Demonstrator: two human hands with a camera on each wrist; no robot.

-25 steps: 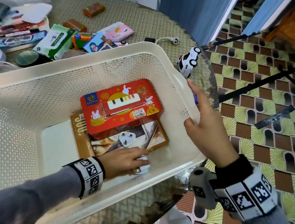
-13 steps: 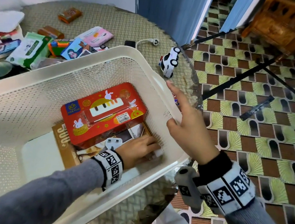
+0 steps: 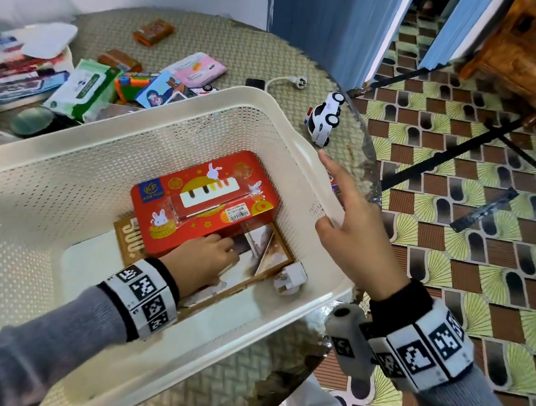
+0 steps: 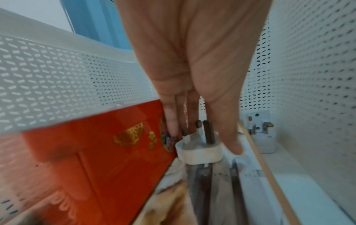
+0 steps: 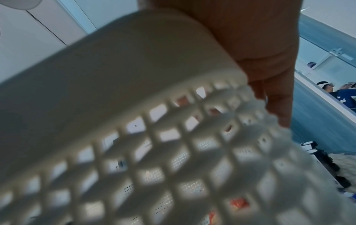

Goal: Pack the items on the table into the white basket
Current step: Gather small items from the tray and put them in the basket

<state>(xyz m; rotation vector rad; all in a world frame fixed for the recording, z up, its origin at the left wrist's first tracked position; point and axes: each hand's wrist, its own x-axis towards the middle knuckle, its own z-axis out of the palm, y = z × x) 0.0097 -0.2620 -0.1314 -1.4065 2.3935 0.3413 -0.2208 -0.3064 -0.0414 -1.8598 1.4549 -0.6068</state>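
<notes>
Plug [image 4: 199,150] sits pinched in left grip [image 4: 192,64] inside white basket [image 4: 57,76].

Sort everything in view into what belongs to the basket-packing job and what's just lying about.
Job: white basket; inside it, red box, puzzle box, held plug adapter, corner plug adapter; waiting on the table, toy car, wipes pack, pink packet.
Lying about: wooden chair, blue curtain, black strip on the floor.
</notes>
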